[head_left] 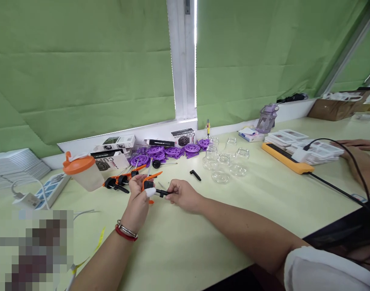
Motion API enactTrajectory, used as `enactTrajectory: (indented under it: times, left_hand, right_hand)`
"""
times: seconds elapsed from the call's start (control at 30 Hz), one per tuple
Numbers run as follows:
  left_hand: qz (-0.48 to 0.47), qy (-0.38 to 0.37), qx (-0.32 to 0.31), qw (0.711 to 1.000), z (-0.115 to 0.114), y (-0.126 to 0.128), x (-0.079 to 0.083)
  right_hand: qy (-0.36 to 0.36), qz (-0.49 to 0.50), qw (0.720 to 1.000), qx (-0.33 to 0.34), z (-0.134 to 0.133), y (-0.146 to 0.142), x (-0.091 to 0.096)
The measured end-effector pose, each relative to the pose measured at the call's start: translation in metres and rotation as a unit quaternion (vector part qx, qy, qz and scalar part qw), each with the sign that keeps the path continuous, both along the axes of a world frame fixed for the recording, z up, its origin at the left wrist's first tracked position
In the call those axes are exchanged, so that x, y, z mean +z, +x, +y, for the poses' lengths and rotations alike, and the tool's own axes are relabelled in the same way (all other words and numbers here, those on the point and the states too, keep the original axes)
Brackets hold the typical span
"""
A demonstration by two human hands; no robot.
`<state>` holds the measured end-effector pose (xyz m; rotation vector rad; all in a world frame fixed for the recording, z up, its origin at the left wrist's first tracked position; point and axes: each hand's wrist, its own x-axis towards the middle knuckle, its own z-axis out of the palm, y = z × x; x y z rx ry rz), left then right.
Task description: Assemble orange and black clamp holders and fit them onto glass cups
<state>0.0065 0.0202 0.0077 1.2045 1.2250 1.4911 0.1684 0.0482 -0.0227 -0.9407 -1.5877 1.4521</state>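
My left hand [138,198] is closed around a small orange and black clamp-like part [149,182], a white cot on one fingertip. Beside it, my right hand [182,195] pinches the black rod [162,192] that sticks out of that part. Both hands hover just over the pale green table [203,242]. More orange and black parts [120,182] lie just behind my left hand. A loose black L-shaped piece [196,175] rests behind my right hand.
Purple plastic wheels [173,151] and small boxes [115,142] line the window sill edge. Several clear glass jars [223,163] stand right of centre. An orange-lidded cup [82,171] and a power strip [50,190] sit left. Another person's hands [360,155] rest at far right by card stacks [309,147].
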Motion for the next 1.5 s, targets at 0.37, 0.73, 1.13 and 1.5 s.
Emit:
enactTrajectory:
  times: [0.37, 0.73, 1.13, 1.5]
  left_hand:
    - [0.219, 0.216, -0.028, 0.951, -0.008, -0.001, 0.002]
    - [0.403, 0.169, 0.032, 0.899, -0.015, 0.003, 0.010]
    - [0.519, 0.134, 0.014, 0.844, -0.010, 0.002, 0.002]
    - [0.535, 0.147, 0.020, 0.832, -0.014, 0.005, 0.005]
  right_hand:
    - [-0.072, 0.142, 0.984, 0.075, -0.016, -0.006, 0.013]
    - [-0.112, 0.178, 0.976, 0.061, -0.019, -0.006, 0.024]
    - [-0.166, 0.153, 0.972, 0.058, -0.020, -0.007, 0.020]
    - [-0.187, 0.165, 0.966, 0.075, -0.020, -0.006, 0.016]
